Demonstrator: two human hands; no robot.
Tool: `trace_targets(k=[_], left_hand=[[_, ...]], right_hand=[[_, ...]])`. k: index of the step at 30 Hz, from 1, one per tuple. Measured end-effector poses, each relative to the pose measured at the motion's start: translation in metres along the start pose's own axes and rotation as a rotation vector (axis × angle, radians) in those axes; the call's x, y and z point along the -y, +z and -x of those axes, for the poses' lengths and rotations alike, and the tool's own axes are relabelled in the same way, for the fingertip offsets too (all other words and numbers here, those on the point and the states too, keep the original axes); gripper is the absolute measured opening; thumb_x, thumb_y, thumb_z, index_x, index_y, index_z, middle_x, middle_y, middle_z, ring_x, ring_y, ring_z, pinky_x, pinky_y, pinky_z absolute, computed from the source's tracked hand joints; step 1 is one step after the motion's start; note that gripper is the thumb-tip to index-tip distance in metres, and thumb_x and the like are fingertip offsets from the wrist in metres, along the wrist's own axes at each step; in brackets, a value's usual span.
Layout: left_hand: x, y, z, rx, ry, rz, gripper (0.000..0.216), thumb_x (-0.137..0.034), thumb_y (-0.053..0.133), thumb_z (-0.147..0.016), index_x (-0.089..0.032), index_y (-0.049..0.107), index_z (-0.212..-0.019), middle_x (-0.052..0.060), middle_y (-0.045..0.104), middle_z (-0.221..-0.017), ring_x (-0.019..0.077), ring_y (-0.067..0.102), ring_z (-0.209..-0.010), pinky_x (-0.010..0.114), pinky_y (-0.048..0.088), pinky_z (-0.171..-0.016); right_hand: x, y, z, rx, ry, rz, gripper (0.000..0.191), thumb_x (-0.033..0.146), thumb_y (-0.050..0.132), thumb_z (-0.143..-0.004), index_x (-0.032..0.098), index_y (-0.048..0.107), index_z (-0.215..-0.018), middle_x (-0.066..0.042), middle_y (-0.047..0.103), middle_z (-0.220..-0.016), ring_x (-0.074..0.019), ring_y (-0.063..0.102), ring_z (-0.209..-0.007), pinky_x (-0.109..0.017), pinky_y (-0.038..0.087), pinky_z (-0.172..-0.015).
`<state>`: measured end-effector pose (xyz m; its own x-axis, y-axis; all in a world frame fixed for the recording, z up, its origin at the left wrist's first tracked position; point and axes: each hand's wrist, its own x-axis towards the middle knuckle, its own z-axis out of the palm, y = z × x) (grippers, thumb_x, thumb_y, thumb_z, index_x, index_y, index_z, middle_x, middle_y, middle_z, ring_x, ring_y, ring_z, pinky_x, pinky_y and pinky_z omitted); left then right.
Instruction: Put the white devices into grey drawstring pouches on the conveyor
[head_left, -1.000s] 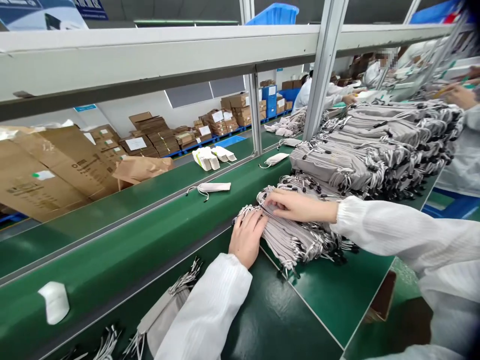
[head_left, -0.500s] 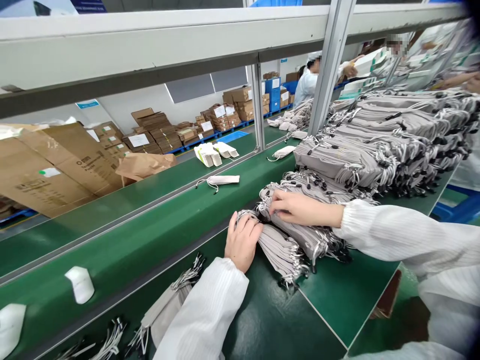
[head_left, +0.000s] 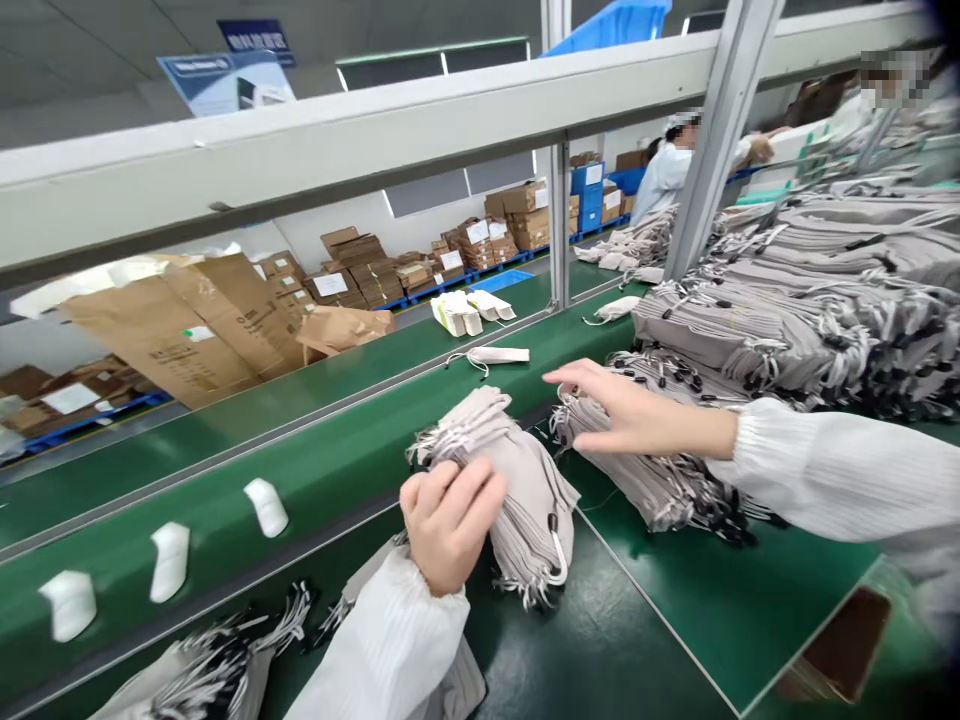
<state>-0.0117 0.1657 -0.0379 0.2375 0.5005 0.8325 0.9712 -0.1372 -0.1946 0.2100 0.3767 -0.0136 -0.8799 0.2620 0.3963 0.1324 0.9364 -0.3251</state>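
One grey drawstring-pouch bundle (head_left: 531, 480) is filling the left hand (head_left: 450, 522) beside the green conveyor (head_left: 337, 455); right hand (head_left: 645, 412) hovering, spread wide.

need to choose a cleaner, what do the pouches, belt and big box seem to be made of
Pouches: soft, matte fabric, most likely, since they bend and gather. Belt: smooth, perhaps PVC or rubber, given its even green sheen. Big box: matte brown cardboard, judging by flat printed panels.
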Motion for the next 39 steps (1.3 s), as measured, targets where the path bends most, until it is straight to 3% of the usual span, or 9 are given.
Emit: trace_targets(k=[4,7,10,14,19,24,29,35,39], left_hand=[[-0.009,-0.023,0.001,0.254,0.101,0.112,0.028,-0.018,0.054,-0.095,-0.038,0.071,-0.105,-0.007,0.076,-0.106,0.0165,0.065,-0.096,0.032,0.043,-0.089],[-0.018,-0.027,0.016,0.486,0.087,0.260,0.031,-0.023,0.052,-0.095,-0.043,0.069,-0.112,-0.007,0.074,-0.113,0.0164,0.066,-0.102,0.032,0.046,-0.096],[-0.029,-0.027,0.034,0.303,-0.019,0.248,0.029,-0.023,0.057,-0.093,-0.046,0.068,-0.107,-0.006,0.074,-0.107,0.0165,0.065,-0.103,0.032,0.045,-0.100],[-0.043,-0.033,0.034,-0.125,-0.617,0.243,0.033,-0.026,0.064,-0.089,-0.033,0.059,-0.121,0.005,0.063,-0.126,0.0239,0.053,-0.126,0.044,0.042,-0.109],[-0.057,-0.042,0.031,0.058,-1.252,1.014,0.047,-0.050,0.041,-0.099,-0.022,0.053,-0.134,0.011,0.058,-0.137,0.0265,0.050,-0.133,0.044,0.044,-0.110],[-0.069,-0.040,0.050,-0.025,-1.208,1.382,0.067,-0.068,0.039,-0.093,-0.019,0.058,-0.134,0.012,0.058,-0.140,0.0304,0.045,-0.138,0.044,0.034,-0.118],[-0.073,-0.043,0.055,-0.068,-1.230,1.443,0.055,-0.056,0.053,-0.094,-0.019,0.058,-0.135,0.011,0.055,-0.144,0.0302,0.042,-0.140,0.044,0.026,-0.122],[-0.074,-0.044,0.052,-0.130,-1.308,1.442,0.049,-0.052,0.060,-0.091,-0.019,0.064,-0.127,0.010,0.064,-0.133,0.0299,0.048,-0.136,0.043,0.031,-0.119],[-0.072,-0.059,0.043,-0.014,-1.300,1.290,0.049,-0.054,0.060,-0.090,-0.020,0.065,-0.124,0.010,0.065,-0.130,0.0302,0.053,-0.130,0.044,0.037,-0.115]], right_hand=[[0.053,-0.016,-0.029,-0.057,-0.397,-0.077,0.092,0.035,0.074,-0.080,0.026,0.022,-0.156,-0.014,0.037,-0.155,-0.0301,0.036,-0.143,-0.050,0.036,-0.115],[0.079,-0.017,-0.047,0.071,-0.520,-0.100,0.080,0.029,0.071,-0.082,0.024,0.034,-0.152,-0.012,0.051,-0.143,-0.0257,0.050,-0.132,-0.041,0.045,-0.109],[0.089,-0.008,-0.056,0.118,-0.534,-0.104,0.056,0.028,0.070,-0.083,0.023,0.052,-0.136,-0.010,0.060,-0.122,-0.0210,0.061,-0.111,-0.032,0.054,-0.091],[0.093,0.007,-0.055,-0.104,-0.583,-0.149,0.042,0.026,0.068,-0.086,0.023,0.055,-0.127,-0.010,0.059,-0.110,-0.0204,0.062,-0.101,-0.032,0.055,-0.084],[0.100,0.019,-0.053,-0.338,-0.704,-0.154,0.045,0.018,0.064,-0.088,0.031,0.053,-0.130,-0.007,0.062,-0.105,-0.0213,0.065,-0.100,-0.039,0.057,-0.087],[0.111,0.025,-0.060,-0.449,-0.789,-0.140,0.027,0.016,0.062,-0.088,0.031,0.061,-0.110,-0.005,0.067,-0.095,-0.0208,0.068,-0.097,-0.039,0.059,-0.088],[0.111,0.031,-0.056,-0.453,-0.832,-0.152,0.018,0.014,0.056,-0.083,0.030,0.062,-0.085,-0.001,0.069,-0.080,-0.0174,0.070,-0.078,-0.035,0.060,-0.078],[0.113,0.040,-0.046,-0.416,-0.687,-0.203,0.023,0.027,0.056,-0.076,0.034,0.063,-0.098,0.000,0.069,-0.070,-0.0197,0.068,-0.059,-0.037,0.059,-0.065],[0.126,0.032,-0.053,-0.478,-0.696,-0.155,0.034,0.027,0.058,-0.083,0.030,0.058,-0.116,-0.006,0.075,-0.095,-0.0219,0.073,-0.086,-0.038,0.058,-0.076]])
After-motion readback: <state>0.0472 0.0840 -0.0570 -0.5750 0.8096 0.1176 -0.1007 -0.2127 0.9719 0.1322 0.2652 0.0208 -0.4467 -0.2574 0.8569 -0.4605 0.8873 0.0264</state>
